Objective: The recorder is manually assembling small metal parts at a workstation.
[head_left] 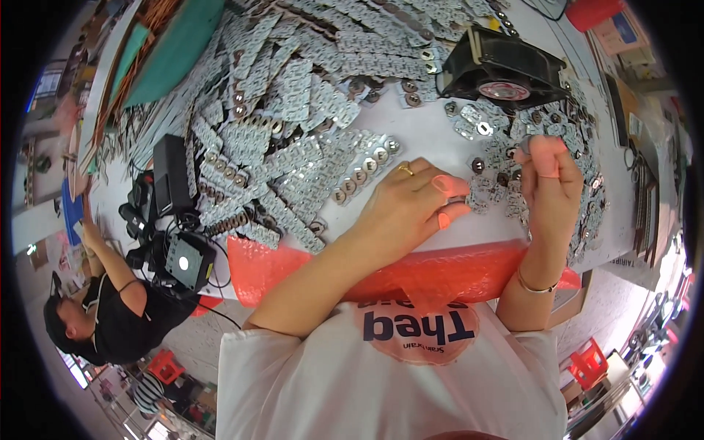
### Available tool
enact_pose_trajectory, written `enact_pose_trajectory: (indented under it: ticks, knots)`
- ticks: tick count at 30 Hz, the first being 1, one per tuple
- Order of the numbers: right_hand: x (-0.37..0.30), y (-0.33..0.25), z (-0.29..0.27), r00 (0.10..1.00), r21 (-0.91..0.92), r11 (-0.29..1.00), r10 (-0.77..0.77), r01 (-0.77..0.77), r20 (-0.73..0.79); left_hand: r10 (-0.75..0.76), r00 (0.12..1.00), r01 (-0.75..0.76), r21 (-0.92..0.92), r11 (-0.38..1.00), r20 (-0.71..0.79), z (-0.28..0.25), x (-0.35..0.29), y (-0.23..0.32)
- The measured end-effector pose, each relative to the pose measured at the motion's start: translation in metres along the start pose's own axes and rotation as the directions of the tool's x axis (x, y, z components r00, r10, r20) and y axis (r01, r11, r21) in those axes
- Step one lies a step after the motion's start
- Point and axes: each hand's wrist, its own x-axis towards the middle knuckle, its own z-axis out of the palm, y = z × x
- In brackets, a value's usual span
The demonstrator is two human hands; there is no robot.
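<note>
plainly, shirt lettering (419, 328) shows below the left hand (403, 198)

One black fan (506, 70) stands on one bench (416, 130). Left of the fan lie dozens of metal strips (297, 88), too overlapped to count. Nearer the person than the fan: two hands (407, 198), one ring (405, 169), one bracelet (539, 290), one red plastic sheet (282, 268).

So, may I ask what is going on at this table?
A person works by hand among small metal parts. The left hand is low beside them, thumb and fingers close; the right hand is raised above them, fingertips bunched. Whether either holds a part is hard to see. Metal strips lie heaped to the left, and a fan stands farther back.
</note>
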Motion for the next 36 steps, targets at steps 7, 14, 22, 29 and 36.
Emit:
enact_pose_trajectory:
  ticks: [7, 14, 22, 29, 36]
  knots:
    - [-0.015, 0.017, 0.043, 0.881, 0.147, 0.989, -0.095, 0.028, 0.464, -0.309, 0.95, 0.289, 0.504, 0.814, -0.046, -0.064, 0.002, 0.002]
    - [-0.002, 0.016, 0.013, 0.883, -0.197, 0.975, 0.007, 0.097, 0.468, -0.136, 0.99, 0.132, 0.653, 0.746, -0.044, -0.052, 0.003, 0.0]
    - [0.0, 0.02, 0.018, 0.865, -0.133, 0.928, -0.262, 0.347, 0.427, -0.211, 0.977, 0.212, 0.092, 0.973, -0.016, -0.041, 0.0, 0.006]
    - [-0.002, 0.016, 0.015, 0.81, -0.212, 0.884, -0.256, 0.417, 0.528, -0.299, 0.916, 0.327, -0.07, 0.942, 0.266, -0.046, 0.003, 0.007]
    - [-0.003, 0.013, 0.018, 0.775, -0.085, 0.916, -0.28, 0.393, 0.567, -0.4, 0.822, 0.538, -0.327, 0.777, 0.405, -0.045, -0.001, 0.002]
